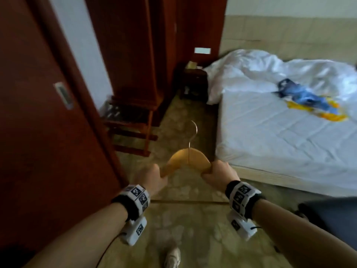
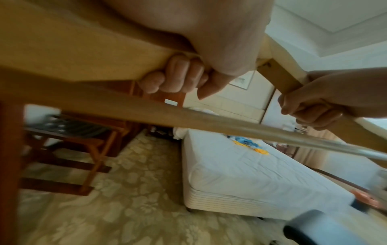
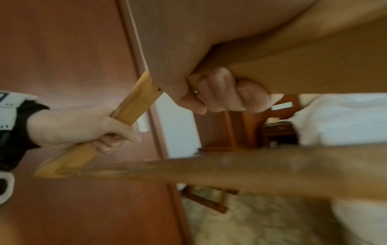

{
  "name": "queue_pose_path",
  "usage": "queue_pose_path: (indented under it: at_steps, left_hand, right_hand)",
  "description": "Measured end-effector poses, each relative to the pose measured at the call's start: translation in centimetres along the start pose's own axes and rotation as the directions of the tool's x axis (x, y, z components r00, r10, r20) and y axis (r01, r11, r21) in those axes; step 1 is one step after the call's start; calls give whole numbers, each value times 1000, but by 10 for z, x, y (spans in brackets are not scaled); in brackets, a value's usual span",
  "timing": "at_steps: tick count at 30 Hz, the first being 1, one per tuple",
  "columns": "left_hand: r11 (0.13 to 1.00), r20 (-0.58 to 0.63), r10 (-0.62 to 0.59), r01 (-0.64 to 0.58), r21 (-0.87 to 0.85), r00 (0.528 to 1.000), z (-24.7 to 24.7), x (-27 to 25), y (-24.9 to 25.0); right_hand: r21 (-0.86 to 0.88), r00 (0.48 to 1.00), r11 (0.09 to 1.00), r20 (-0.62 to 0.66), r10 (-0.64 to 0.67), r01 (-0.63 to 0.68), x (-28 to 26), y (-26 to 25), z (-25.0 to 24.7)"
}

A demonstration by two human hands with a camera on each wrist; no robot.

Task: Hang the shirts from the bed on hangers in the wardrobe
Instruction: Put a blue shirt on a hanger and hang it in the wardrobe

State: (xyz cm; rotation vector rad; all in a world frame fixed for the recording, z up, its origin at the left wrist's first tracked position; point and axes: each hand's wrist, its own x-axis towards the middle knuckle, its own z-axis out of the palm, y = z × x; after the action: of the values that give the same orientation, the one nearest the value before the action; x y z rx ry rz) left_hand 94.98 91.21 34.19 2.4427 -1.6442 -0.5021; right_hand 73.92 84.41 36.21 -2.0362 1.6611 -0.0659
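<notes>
**Shirt ahead and to the right on the bed, hanger in both hands**

Shirt point(image 1: 311, 101), blue and yellow, lies crumpled on the bed point(image 1: 270, 136), well apart from me, toward the far side of the mattress. I hold the wooden hanger point(image 1: 188, 158) level, hook pointing away; my left hand point(image 1: 154, 177) grips one end, my right hand point(image 1: 219, 172) the other. The right is nearer the bed. A wardrobe door point(image 1: 44, 122) stands at left, a luggage rack point(image 1: 129, 130) ahead; only floor lies between.

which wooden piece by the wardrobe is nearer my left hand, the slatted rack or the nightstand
The slatted rack: it stands beside the wardrobe door, nearer the left hand. The nightstand sits farther back by the bed's head.
</notes>
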Motion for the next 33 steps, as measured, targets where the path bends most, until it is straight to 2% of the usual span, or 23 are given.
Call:
queue_pose_path:
  at_steps: [3,5,10,15,19,28,33]
  left_hand:
    - [992,83,90,-81,-101,992,23,65,39]
    - [981,123,168,-153,-118,978,29,100,65]
    - [962,205,268,-250,-108,942,39,185,142]
    - [882,246,459,-471,-13,853,51,240,236]
    - [826,280,543,-563,-11,792,80,291,324]
    - [729,319,638,-683,44,701,122,388,544]
    - [703,359,648,-709,58,672,153,423,635]
  right_hand:
    - [-3,993,993,-30,114,-114,42,35,-16]
    - [10,983,984,-39,181,-180,64,52,-30]
    - [59,945,948,-80,317,-313,115,99,-71]
    - [145,883,884,-99,460,-444,152,167,-110]
    - [185,839,845,-132,527,-502,194,239,-144]
    - [284,761,765,-152,631,-578,282,407,-244]
    - [305,735,731,-124,666,-611,315,482,-287]
